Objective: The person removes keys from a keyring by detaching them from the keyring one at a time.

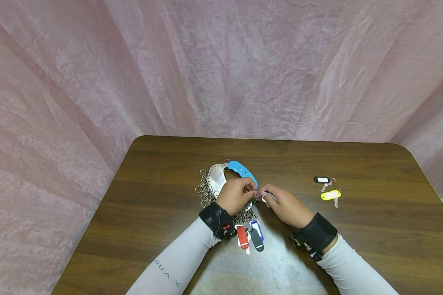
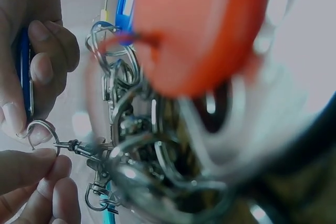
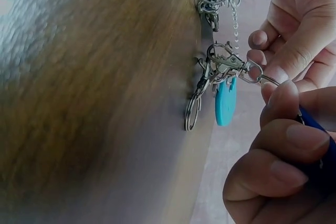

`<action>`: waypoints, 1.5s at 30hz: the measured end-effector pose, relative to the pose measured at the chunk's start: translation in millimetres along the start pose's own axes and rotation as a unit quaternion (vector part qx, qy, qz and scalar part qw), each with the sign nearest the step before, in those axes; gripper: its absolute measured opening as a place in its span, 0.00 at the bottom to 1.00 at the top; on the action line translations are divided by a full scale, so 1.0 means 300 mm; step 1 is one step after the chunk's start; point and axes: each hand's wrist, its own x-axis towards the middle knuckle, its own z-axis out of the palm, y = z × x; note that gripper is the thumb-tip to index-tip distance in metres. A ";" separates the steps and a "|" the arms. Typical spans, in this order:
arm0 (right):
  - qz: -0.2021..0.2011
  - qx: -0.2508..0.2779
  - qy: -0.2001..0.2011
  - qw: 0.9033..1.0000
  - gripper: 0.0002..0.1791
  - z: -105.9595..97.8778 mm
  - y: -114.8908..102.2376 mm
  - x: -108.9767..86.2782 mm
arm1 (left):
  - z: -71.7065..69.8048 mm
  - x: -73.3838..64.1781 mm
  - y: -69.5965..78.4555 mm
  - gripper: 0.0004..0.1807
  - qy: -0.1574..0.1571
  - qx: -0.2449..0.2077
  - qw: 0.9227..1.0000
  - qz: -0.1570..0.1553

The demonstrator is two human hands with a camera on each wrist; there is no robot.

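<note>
A curved metal plate (image 1: 216,177) with a blue handle (image 1: 242,170) lies on the table, its rim lined with clasps and split rings. At its right end, my left hand (image 1: 236,196) pinches a split ring (image 2: 49,124) joined to a small metal clasp (image 3: 231,64). Thumb and fingers of my right hand (image 1: 286,206) meet the same ring from the other side and grip a blue key tag (image 2: 24,77) in the curled fingers. Below the plate hang a red key tag (image 1: 242,237), a dark grey one (image 1: 257,241) and another blue one (image 1: 261,234).
To the right on the wooden table (image 1: 376,237) lie a black key tag (image 1: 321,180) and a yellow key tag (image 1: 330,195), each with a key. A pink curtain (image 1: 243,69) hangs behind the table's far edge.
</note>
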 end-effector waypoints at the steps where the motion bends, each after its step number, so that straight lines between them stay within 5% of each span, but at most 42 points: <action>1: 0.001 0.000 0.001 1.000 0.09 0.000 -0.001 0.001 | 0.000 -0.001 0.000 0.02 -0.001 0.001 1.000 0.001; 38: 0.029 0.017 -0.010 0.999 0.08 -0.002 0.004 0.002 | -0.002 -0.004 0.016 0.02 -0.026 0.050 0.996 0.066; 45: 0.027 0.016 -0.007 0.999 0.08 0.002 0.006 0.004 | 0.003 -0.002 0.017 0.01 -0.029 0.045 0.997 0.051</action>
